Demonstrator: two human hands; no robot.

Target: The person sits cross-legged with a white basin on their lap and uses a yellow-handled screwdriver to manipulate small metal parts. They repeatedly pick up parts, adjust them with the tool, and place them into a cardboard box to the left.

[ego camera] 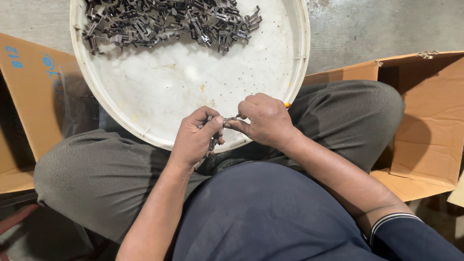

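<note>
A large round white tray (154,87) rests against my crossed legs, with a heap of several small dark metal clips (169,21) at its far side. My left hand (195,137) is closed around a bunch of the same dark clips (212,143), thumb and fingers pinching near the top. My right hand (263,121) meets it over the tray's near rim and pinches one small clip (232,118) between thumb and forefinger. The two hands touch at the fingertips. A bit of orange shows behind my right hand.
An open brown cardboard box (425,121) lies at my right knee. Another cardboard box (24,96) with blue print and a clear plastic bag (75,101) sits at my left. Grey concrete floor (377,26) shows beyond the tray.
</note>
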